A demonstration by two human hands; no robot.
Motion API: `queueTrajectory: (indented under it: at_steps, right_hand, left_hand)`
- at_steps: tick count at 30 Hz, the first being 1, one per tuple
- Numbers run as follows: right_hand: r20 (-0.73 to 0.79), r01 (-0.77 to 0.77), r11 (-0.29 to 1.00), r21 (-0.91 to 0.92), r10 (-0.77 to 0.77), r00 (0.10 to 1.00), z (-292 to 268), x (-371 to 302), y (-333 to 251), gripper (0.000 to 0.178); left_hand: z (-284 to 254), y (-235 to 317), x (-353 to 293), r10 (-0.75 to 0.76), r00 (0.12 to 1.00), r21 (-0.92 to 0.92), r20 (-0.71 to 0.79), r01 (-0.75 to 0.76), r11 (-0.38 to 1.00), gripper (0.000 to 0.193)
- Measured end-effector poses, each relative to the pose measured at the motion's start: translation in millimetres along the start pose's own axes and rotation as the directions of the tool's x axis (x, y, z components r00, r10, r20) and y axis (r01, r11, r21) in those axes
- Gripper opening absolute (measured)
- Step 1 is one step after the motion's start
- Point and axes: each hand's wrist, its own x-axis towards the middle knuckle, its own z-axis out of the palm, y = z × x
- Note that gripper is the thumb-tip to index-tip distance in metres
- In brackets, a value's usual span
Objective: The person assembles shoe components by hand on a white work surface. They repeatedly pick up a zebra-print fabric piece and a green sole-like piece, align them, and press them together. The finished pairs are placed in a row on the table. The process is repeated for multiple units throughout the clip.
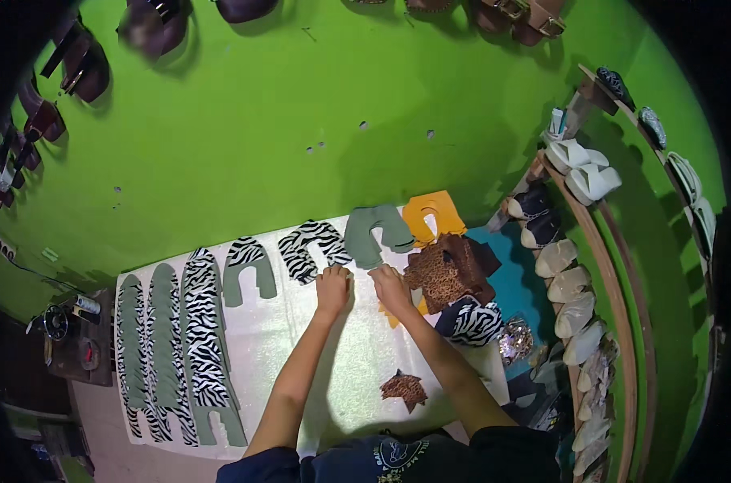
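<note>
Both arms reach across a white-covered table. My left hand (333, 291) is closed, its bent fingers at the lower end of a zebra-print, U-shaped shoe-upper piece (303, 251). Just to its right, my right hand (391, 291) has its fingers drawn together at the lower end of a sage-green U-shaped piece (375, 228), which looks like a stack. The fingertips are small and partly hidden. An orange-yellow U-shaped stack (434, 216) lies beyond, at the far right. Beside my right wrist sits a pile of brown leopard-print pieces (450, 270).
Overlapping green and zebra-print rows (204, 322) cover the table's left side; a green and zebra piece (249, 270) lies beside them. Zebra fabric (472, 320) and a leopard scrap (404, 390) lie right. A wooden shoe rack (599, 274) stands right; a green wall (245, 129) rises behind.
</note>
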Motion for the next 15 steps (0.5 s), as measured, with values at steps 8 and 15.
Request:
queueTrajectory:
  at_steps: [8, 15]
  right_hand:
    - [0.076, 0.04, 0.989, -0.143, -0.029, 0.997, -17, 64, 74, 0.019]
    - [0.283, 0.19, 0.963, -0.192, -0.131, 0.95, -13, 120, 117, 0.033]
  left_hand:
    - [28, 14, 92, 0.073, 0.993, 0.125, 0.088, -0.084, 0.989, 0.036]
    - [48, 8, 152, 0.035, 0.949, 0.252, 0.313, -0.118, 0.961, 0.087]
